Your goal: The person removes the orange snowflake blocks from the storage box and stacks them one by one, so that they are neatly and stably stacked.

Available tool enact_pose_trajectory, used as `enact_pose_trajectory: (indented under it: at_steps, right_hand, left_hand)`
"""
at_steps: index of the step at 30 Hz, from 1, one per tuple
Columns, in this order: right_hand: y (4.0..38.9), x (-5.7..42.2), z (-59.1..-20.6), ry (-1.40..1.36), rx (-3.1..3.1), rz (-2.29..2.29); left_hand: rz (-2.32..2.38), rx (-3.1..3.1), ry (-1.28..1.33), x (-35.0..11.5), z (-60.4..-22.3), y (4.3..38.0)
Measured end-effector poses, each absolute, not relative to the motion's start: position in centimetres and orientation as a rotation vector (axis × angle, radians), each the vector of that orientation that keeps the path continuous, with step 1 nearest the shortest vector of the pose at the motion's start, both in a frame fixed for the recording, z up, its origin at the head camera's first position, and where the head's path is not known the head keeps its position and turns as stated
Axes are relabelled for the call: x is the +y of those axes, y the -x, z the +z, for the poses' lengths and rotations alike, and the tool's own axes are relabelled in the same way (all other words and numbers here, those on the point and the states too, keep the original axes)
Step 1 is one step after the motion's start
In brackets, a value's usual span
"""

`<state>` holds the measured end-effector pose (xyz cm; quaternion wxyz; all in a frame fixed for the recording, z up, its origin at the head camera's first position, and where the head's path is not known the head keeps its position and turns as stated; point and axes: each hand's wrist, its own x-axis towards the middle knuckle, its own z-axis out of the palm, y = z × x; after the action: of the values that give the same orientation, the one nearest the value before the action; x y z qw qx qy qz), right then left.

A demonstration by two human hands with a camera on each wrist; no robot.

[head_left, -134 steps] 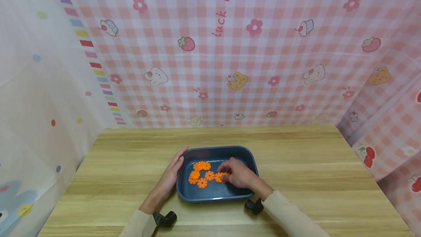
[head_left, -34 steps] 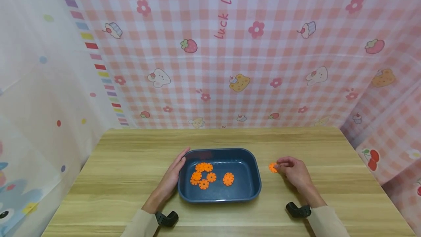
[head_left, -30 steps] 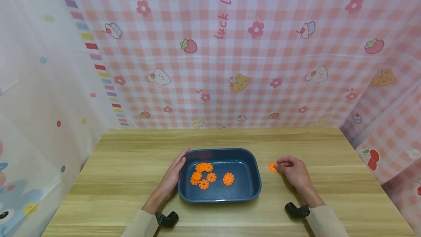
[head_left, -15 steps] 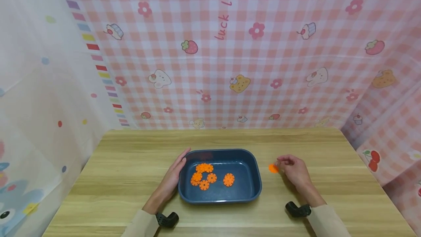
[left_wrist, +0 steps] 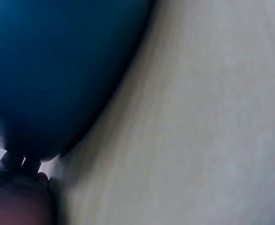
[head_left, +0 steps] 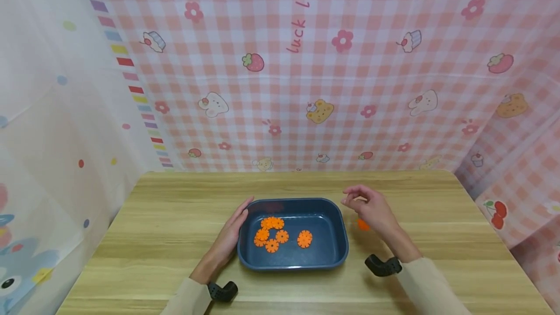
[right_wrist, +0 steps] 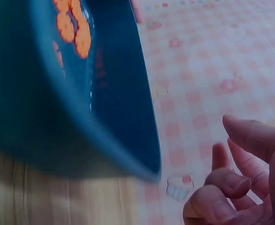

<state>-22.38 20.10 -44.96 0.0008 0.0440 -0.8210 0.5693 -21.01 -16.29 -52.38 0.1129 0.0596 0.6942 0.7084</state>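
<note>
between straight-fingered left hand (head_left: pixel 229 235), touching it, and loosely curled right hand (head_left: pixel 370 208), a dark-blue rectangular tray (head_left: pixel 324 244) holds notched orange discs (head_left: pixel 264 236).

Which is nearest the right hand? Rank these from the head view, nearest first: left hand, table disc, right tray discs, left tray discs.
1. Table disc: right of the tray, partly hidden by the right hand.
2. Right tray discs: just right of the tray's middle.
3. Left tray discs: clustered in its left half.
4. Left hand: at the tray's left side.
</note>
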Motion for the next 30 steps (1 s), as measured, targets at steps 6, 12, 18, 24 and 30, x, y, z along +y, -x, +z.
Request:
enact_pose_trajectory:
  at_steps: [6, 12, 18, 24, 30]
  right_hand:
    - [22.4, 16.6, -44.1, -0.312, -2.658, 1.896]
    - [22.2, 14.1, -44.9, -0.646, -2.766, 1.916]
    - [22.1, 13.2, -45.8, -0.830, -2.917, 1.720]
    - [22.0, 13.0, -46.1, -0.894, -3.073, 1.564]
    - [21.8, 12.7, -46.4, -0.875, -3.163, 1.390]
  left_hand:
    - [2.083, 2.027, -0.177, -16.2, -52.3, 21.0]
    - [2.089, 2.022, -0.181, -16.0, -52.3, 21.0]
    - [2.089, 2.023, -0.184, -16.0, -52.3, 21.0]
    - [2.087, 2.040, -0.180, -16.2, -52.2, 20.9]
    - [2.077, 2.053, -0.180, -16.2, -52.1, 20.8]
